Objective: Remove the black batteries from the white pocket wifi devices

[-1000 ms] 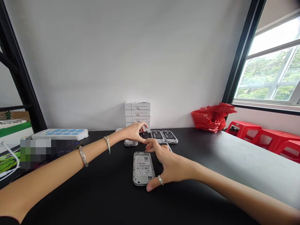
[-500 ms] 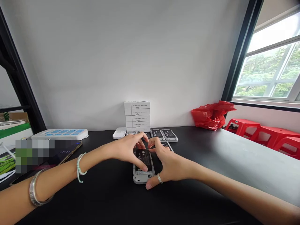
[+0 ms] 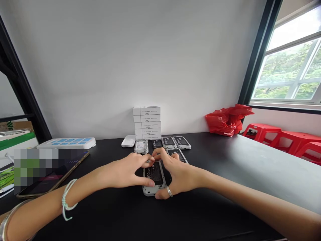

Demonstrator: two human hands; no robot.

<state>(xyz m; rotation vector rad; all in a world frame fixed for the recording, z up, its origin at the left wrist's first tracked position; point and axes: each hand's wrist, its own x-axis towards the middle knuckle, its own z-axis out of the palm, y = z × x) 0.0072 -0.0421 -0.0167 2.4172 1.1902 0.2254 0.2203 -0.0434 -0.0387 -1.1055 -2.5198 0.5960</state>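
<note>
black battery (image 3: 154, 174) in grey device housing (image 3: 149, 191), left hand (image 3: 122, 172) and right hand (image 3: 180, 177) closed tight around it from either side

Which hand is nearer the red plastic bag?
Right. The right hand is below and to the left of the red plastic bag; the left hand is farther left, on the other side of the grey device.

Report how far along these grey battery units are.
Done: four units appear to have black batteries seated. In hand: the left hand and right hand press a battery into a grey unit. Left: one unit shows its barcode label, no battery.
</note>
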